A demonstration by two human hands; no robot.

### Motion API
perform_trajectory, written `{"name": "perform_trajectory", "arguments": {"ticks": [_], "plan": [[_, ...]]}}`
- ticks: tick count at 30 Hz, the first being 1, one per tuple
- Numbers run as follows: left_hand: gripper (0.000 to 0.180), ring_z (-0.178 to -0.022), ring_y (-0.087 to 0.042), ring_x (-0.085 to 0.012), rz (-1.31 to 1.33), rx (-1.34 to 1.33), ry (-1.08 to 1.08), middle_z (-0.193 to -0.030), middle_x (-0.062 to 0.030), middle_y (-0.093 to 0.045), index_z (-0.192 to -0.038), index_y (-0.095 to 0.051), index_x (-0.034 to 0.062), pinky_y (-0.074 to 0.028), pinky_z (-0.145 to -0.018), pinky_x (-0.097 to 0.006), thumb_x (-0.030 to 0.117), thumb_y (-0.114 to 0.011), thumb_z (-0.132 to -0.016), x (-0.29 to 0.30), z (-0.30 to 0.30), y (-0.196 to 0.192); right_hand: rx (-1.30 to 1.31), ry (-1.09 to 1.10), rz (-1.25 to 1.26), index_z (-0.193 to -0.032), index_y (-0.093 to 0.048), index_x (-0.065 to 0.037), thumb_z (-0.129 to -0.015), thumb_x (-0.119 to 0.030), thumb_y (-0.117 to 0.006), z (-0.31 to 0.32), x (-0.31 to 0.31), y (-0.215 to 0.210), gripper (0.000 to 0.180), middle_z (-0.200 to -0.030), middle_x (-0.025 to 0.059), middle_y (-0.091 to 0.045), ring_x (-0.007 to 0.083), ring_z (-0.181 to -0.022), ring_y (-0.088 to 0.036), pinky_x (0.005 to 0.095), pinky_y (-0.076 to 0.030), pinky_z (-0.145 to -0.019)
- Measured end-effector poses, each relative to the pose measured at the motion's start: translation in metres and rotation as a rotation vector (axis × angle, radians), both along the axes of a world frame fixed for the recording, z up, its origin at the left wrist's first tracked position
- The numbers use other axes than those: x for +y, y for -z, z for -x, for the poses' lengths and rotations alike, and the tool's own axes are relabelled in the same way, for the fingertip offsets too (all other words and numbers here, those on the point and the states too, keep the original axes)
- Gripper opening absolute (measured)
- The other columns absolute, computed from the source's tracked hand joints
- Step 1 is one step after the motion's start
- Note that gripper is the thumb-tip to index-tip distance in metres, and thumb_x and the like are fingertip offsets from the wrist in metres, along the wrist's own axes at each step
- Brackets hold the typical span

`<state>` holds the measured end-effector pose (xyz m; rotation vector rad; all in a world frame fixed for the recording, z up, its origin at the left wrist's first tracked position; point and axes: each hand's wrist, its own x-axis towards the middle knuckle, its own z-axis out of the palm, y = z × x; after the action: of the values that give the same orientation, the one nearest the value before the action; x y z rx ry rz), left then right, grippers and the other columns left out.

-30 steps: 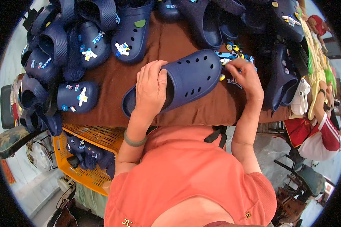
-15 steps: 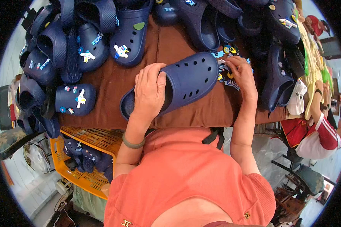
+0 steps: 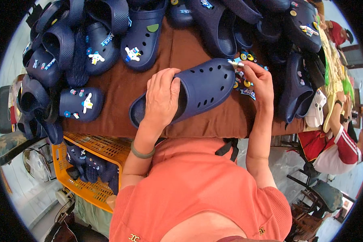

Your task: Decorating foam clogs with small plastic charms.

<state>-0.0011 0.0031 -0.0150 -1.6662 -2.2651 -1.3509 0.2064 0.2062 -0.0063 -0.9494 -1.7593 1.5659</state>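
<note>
A navy blue clog [image 3: 203, 86] with bare holes in its upper lies tilted on the brown cloth, toe to the right. My left hand [image 3: 162, 97] is closed round its opening, fingers over the top edge. My right hand [image 3: 261, 84] pinches a small whitish shoe charm [image 3: 235, 63] between thumb and fingertips, close beside the toe. The charm's shape is mostly too small to make out. Below and behind those fingers lies a pile of colourful charms [image 3: 246, 92], partly hidden by the hand.
Navy clogs with charms fixed on, such as one by the left edge [image 3: 81, 105], crowd the left, back and right of the brown cloth [image 3: 181, 40]. An orange crate [image 3: 88, 193] holding clogs stands below left. Another person's arm [image 3: 334, 115] reaches in at right.
My right hand has lifted a small whitish charm from the pile and holds it by the clog's toe. The left hand keeps its grip on the clog.
</note>
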Motion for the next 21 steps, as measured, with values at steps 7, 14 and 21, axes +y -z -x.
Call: {"name": "perform_trajectory", "arguments": {"ticks": [7, 14, 21], "plan": [[0.025, -0.104, -0.055, -0.0332, -0.019, -0.01, 0.012, -0.111, -0.0153, -0.06, -0.114, -0.057, 0.0024, -0.041, -0.09, -0.041, 0.019, -0.048, -0.099, 0.0, 0.001, 0.001, -0.014, -0.335, -0.341, -0.095, -0.071, -0.002, -0.081, -0.006, -0.073, 0.002, 0.0, 0.004, 0.015, -0.101, 0.005, -0.064, 0.0143, -0.101, -0.057, 0.0261, -0.046, -0.082], [0.024, -0.103, -0.055, -0.033, -0.014, -0.004, 0.01, -0.11, -0.0155, -0.06, -0.113, -0.057, 0.0025, -0.041, -0.09, -0.041, 0.019, -0.047, -0.098, 0.0, 0.001, -0.001, -0.216, -0.258, -0.621, -0.093, -0.071, -0.005, -0.075, -0.01, -0.078, 0.01, -0.021, -0.01, 0.021, -0.103, 0.0088, -0.063, 0.025, -0.097, -0.059, 0.0341, -0.045, -0.086], [0.025, -0.102, -0.056, -0.0331, -0.034, 0.005, 0.014, -0.11, -0.0156, -0.06, -0.113, -0.057, 0.0024, -0.041, -0.089, -0.042, 0.02, -0.047, -0.099, 0.0, 0.001, -0.001, -0.248, -0.213, -0.823, -0.1, -0.069, -0.005, -0.078, 0.004, -0.066, 0.002, -0.026, -0.011, 0.024, -0.1, 0.0092, -0.063, 0.0269, -0.097, -0.06, 0.0349, -0.048, -0.083]]}}
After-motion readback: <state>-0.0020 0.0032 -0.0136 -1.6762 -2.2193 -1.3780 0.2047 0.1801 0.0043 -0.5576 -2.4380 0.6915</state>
